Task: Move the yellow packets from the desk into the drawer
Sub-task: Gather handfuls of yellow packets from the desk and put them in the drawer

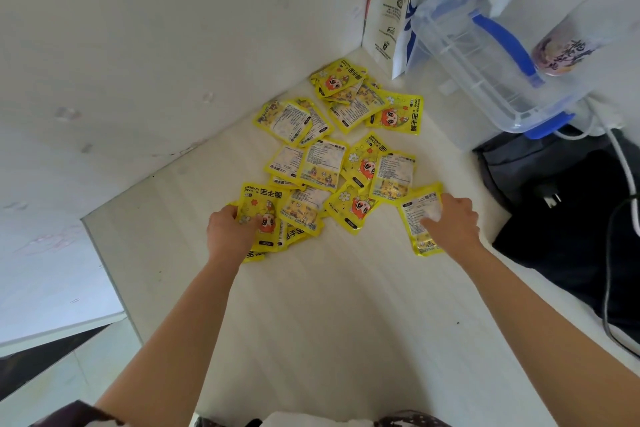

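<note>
Both arms stretched forward, bare to above the elbow.
Left hand (pixel 230 230) palm down, fingers curled, thumb side pressing on the near-left packet (pixel 258 215). Right hand (pixel 452 218) palm down further right, fingers bent and resting flat on a single packet (pixel 415 218); neither lifted clear.

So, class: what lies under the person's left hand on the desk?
The left hand rests on a yellow packet with a cartoon face, and more packets are layered beneath that one on the desk. How many the hand covers cannot be seen.
</note>
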